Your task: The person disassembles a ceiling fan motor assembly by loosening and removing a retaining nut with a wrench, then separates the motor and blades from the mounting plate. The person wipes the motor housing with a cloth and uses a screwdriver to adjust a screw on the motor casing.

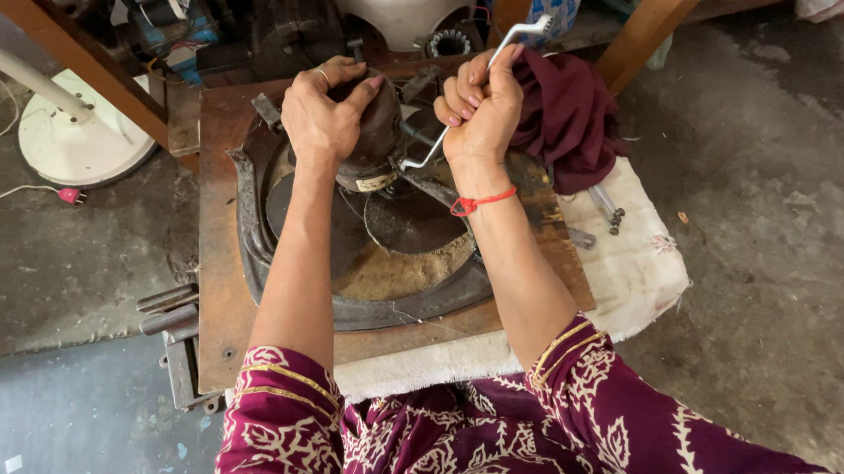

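Observation:
My left hand (324, 114) presses down on the top of a dark, dusty fan motor (374, 140) that sits in the middle of a round black fan frame (397, 304). My right hand (482, 107) is closed around a bent white metal wrench (516, 34), whose lower end reaches the motor's side. A red thread is tied round my right wrist. Both sleeves are maroon with a cream pattern.
The frame lies on a rusty metal plate (221, 293) over a white cloth (635, 270). A maroon rag (573, 115) and several bolts (608, 207) lie to the right. A white fan base (83, 143) with cord stands far left. Wooden table legs (660, 8) rise behind.

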